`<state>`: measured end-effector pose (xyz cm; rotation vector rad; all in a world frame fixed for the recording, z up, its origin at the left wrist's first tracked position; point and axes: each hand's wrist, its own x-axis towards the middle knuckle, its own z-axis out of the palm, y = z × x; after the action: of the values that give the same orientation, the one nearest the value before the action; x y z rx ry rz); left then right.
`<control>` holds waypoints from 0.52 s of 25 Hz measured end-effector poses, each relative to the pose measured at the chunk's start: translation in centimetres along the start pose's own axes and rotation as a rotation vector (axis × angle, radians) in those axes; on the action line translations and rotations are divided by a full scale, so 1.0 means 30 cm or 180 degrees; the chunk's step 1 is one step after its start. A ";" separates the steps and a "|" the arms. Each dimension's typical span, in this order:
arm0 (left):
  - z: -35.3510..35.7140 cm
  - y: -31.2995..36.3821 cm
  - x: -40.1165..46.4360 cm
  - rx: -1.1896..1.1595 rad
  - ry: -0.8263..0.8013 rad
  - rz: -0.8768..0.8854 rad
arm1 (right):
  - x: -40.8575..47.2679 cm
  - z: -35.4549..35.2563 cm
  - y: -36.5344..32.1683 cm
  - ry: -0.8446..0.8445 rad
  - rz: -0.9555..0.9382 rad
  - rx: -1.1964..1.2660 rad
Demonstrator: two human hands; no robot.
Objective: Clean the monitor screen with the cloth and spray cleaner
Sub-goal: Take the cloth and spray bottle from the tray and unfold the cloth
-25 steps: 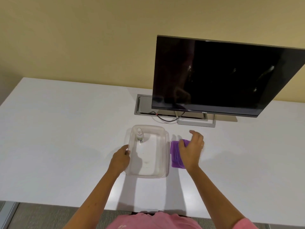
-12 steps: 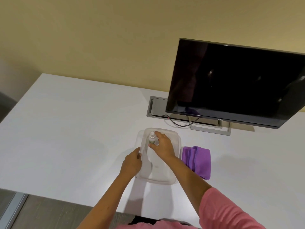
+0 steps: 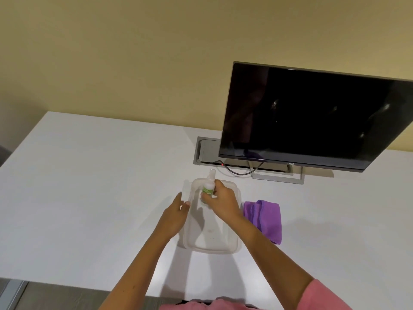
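Observation:
A black monitor [image 3: 312,117] stands on its stand at the back right of the white table [image 3: 89,186]. In front of it sits a clear plastic tray [image 3: 210,240]. My right hand [image 3: 221,201] grips a small spray bottle [image 3: 209,185] with a green label, held upright just above the tray's far end. My left hand [image 3: 175,214] rests at the tray's left rim, fingers apart and holding nothing. A folded purple cloth [image 3: 266,217] lies on the table just right of the tray.
A grey cable hatch [image 3: 205,151] is set into the table behind the tray, with a black cable [image 3: 237,172] running from it under the monitor. The table's front edge runs close to my body. A yellow wall stands behind.
My right hand left the purple cloth, crossed into the tray, closed on the spray bottle and raised it. My left hand loosened its hold on the tray's rim. The view shifted left.

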<state>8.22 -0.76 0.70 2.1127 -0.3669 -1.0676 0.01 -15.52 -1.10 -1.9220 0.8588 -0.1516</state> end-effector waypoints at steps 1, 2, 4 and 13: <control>-0.017 0.029 -0.004 0.0015 0.0131 0.0269 | -0.023 -0.028 -0.019 -0.0121 -0.0032 0.0067; -0.034 0.060 -0.012 0.0053 0.0246 0.0606 | -0.050 -0.055 -0.035 -0.0267 -0.0093 0.0122; -0.055 0.123 -0.034 0.0531 0.0367 0.1384 | -0.110 -0.106 -0.055 -0.0474 -0.0239 0.0064; -0.002 0.269 -0.087 0.2802 0.0201 0.3944 | -0.284 -0.284 -0.028 -0.0526 -0.0208 -0.0551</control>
<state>7.21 -4.92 8.00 1.9063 -2.0404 -0.0442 -9.68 -16.27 6.04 -2.0924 0.7185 0.0441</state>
